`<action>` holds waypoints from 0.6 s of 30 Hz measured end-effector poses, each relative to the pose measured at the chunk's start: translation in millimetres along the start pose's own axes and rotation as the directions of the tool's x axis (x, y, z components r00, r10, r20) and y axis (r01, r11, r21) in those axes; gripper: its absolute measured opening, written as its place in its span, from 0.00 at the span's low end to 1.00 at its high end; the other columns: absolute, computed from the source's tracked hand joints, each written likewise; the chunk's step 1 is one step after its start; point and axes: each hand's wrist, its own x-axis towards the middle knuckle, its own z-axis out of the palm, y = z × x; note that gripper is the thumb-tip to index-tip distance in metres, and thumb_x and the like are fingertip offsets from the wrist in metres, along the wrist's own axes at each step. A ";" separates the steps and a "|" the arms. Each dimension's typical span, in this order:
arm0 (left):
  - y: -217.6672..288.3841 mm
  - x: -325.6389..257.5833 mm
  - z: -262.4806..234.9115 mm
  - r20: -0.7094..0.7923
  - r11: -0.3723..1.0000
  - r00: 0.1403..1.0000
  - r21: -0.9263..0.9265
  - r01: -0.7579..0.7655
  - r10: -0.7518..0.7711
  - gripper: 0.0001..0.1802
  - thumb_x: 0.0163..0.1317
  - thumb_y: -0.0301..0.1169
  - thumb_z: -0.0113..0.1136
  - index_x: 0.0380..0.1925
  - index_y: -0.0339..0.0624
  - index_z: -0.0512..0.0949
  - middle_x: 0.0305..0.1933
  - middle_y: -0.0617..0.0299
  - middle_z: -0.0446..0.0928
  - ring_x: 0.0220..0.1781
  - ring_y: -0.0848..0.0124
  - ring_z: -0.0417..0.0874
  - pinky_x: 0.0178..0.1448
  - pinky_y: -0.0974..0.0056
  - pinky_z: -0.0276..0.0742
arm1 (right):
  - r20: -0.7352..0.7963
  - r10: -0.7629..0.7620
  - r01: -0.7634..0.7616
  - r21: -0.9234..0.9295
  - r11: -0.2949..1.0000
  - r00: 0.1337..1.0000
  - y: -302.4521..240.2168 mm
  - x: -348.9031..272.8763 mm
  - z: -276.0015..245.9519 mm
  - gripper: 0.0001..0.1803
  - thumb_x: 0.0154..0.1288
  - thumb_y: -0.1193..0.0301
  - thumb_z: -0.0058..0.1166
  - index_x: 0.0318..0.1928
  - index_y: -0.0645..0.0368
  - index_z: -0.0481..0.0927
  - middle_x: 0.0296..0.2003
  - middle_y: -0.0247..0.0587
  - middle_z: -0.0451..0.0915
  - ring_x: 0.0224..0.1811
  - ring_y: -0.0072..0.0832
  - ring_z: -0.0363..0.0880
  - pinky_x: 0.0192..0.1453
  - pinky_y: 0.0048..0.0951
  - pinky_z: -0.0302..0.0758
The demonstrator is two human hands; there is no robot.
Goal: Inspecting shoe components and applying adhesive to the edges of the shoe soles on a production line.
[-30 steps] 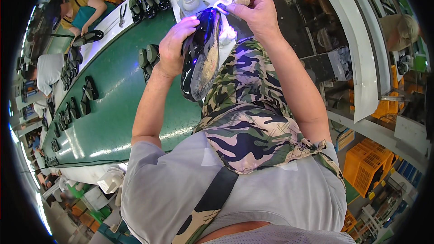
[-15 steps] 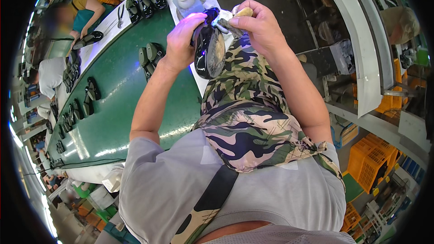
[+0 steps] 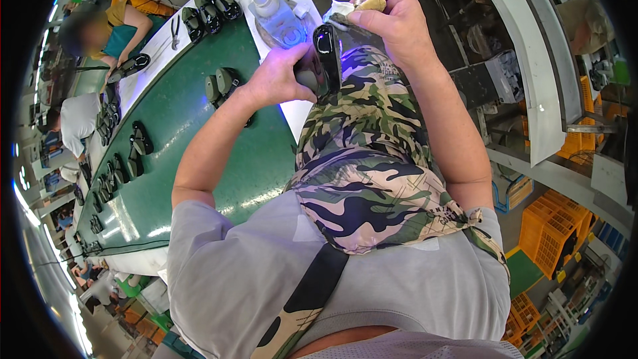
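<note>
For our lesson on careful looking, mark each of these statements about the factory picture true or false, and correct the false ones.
1. The left hand grips a black shoe. True.
2. The right hand is empty. False: it holds a brush with a white cloth.
3. The conveyor belt is red. False: it is green.
4. Pairs of dark shoes lie on the belt. True.
5. A clear squeeze bottle stands beyond the hands. True.
6. The apron is plain white. False: it is camouflage patterned.
</note>
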 end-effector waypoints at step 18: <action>-35.8 1.3 24.0 0.251 0.836 0.967 -0.538 0.103 0.043 0.41 0.34 0.30 0.83 0.52 0.33 0.75 0.47 0.63 0.79 0.49 0.73 0.77 0.58 0.65 0.73 | -0.052 -0.108 0.111 0.049 0.993 0.993 23.6 6.8 -13.9 0.09 0.54 0.84 0.60 0.31 0.59 0.75 0.37 0.41 0.80 0.41 0.23 0.79 0.46 0.25 0.75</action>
